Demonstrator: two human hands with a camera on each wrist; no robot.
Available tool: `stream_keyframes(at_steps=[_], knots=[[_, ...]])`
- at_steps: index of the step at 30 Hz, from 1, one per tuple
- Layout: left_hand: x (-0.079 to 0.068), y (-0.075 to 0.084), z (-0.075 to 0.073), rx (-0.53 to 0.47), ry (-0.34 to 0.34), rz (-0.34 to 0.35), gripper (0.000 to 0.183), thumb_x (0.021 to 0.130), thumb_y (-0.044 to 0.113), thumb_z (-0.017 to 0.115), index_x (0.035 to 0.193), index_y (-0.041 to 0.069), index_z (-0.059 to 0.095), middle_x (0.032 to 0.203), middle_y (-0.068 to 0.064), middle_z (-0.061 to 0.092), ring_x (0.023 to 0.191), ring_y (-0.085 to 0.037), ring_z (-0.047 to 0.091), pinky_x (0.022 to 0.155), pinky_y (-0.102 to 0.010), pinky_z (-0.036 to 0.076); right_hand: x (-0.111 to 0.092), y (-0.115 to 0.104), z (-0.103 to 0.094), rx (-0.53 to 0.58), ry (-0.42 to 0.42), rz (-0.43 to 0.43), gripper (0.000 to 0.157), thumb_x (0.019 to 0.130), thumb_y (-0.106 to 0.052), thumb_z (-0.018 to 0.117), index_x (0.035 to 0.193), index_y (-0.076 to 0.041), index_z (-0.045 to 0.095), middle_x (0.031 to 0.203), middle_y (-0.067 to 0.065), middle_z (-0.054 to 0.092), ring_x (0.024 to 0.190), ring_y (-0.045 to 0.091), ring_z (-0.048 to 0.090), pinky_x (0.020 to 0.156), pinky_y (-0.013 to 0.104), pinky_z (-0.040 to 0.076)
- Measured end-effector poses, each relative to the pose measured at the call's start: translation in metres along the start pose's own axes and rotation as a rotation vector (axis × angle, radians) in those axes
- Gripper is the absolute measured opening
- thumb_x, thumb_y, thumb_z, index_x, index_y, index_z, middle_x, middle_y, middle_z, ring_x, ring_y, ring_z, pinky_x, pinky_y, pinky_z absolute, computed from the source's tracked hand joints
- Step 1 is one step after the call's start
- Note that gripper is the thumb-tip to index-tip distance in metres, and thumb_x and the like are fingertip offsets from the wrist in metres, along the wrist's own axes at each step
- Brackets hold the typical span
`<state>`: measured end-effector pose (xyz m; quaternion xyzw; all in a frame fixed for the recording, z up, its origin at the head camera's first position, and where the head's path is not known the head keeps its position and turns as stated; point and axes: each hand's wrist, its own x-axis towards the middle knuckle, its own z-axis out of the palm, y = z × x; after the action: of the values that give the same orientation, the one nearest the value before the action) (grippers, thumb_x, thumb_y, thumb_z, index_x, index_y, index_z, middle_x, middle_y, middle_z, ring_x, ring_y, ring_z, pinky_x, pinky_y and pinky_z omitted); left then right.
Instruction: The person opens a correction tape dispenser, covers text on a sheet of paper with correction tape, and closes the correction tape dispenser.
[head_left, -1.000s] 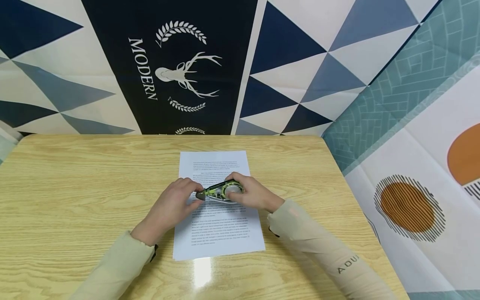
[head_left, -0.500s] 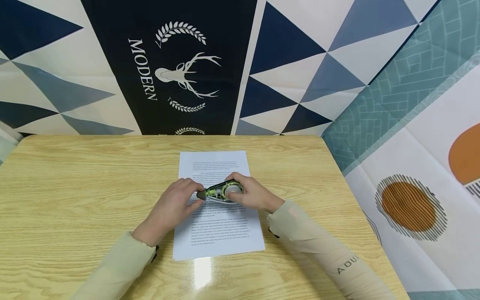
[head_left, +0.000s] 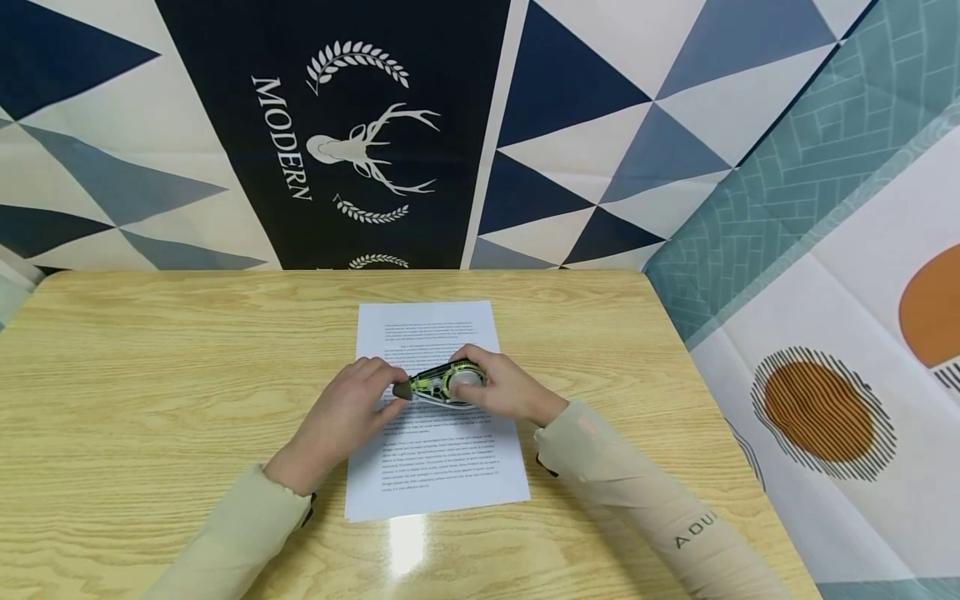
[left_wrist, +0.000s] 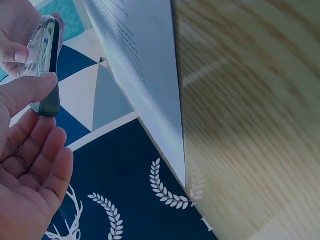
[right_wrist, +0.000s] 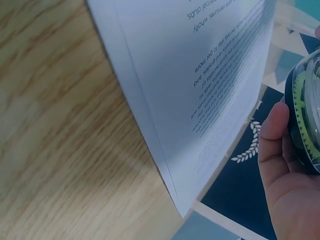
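A correction tape dispenser (head_left: 441, 385) with a clear body and green inner wheels is held above a printed sheet of paper (head_left: 442, 467). My right hand (head_left: 506, 387) grips its wide, rounded end. At the narrow end, the thumb and index finger of my left hand (head_left: 348, 408) pinch the dark cap (head_left: 402, 389). The left wrist view shows that cap (left_wrist: 49, 106) fitted on the dispenser's tip, with the other left fingers loosely bent below it. In the right wrist view, the dispenser's green toothed wheel (right_wrist: 300, 107) shows beside my right fingers, partly cut off by the frame edge.
The paper lies on a light wooden table (head_left: 187, 375), and a second sheet edge peeks out beneath it. Behind the table stands a wall covering (head_left: 390, 150) with triangles and a deer print. Another patterned covering (head_left: 825, 417) hangs along the right side.
Both hands and the correction tape dispenser stay nearly still over the paper. The head view has shifted very slightly.
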<state>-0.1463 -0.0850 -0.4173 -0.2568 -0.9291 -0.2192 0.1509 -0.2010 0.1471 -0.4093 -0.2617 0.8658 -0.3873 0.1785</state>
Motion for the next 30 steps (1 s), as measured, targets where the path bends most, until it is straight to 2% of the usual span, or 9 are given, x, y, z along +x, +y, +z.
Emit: stream_keyframes(at_steps=[9,14,30], knots=[[-0.0009,-0.002,0.0044,0.033,0.028,0.035,0.024,0.076,0.015,0.077,0.096,0.007,0.066,0.092,-0.001,0.064,0.086,-0.016,0.058,0.08,-0.032,0.048,0.0,0.0021,0.002,0.017,-0.011,0.004,0.029,0.09,-0.024,0.059,0.117,-0.016,0.053,0.099,0.004,0.061,0.071,0.012,0.056,0.065,0.026,0.048],[-0.0012,-0.0022,0.0059,0.048,0.031,0.052,0.025,0.076,0.015,0.077,0.096,0.006,0.066,0.092,-0.001,0.063,0.086,-0.017,0.058,0.079,-0.032,0.048,0.0004,0.0019,0.0031,0.008,-0.002,0.01,0.026,0.09,-0.024,0.059,0.114,-0.017,0.054,0.101,0.003,0.061,0.074,0.012,0.057,0.068,0.027,0.048],[-0.0018,-0.0004,0.0064,0.012,0.069,0.069,0.026,0.077,0.013,0.076,0.099,0.005,0.066,0.095,-0.002,0.063,0.089,-0.018,0.058,0.081,-0.032,0.049,-0.0011,0.0018,0.0043,0.08,0.003,0.024,0.022,0.089,-0.022,0.059,0.11,-0.016,0.055,0.105,0.005,0.059,0.085,0.02,0.057,0.072,0.028,0.049]])
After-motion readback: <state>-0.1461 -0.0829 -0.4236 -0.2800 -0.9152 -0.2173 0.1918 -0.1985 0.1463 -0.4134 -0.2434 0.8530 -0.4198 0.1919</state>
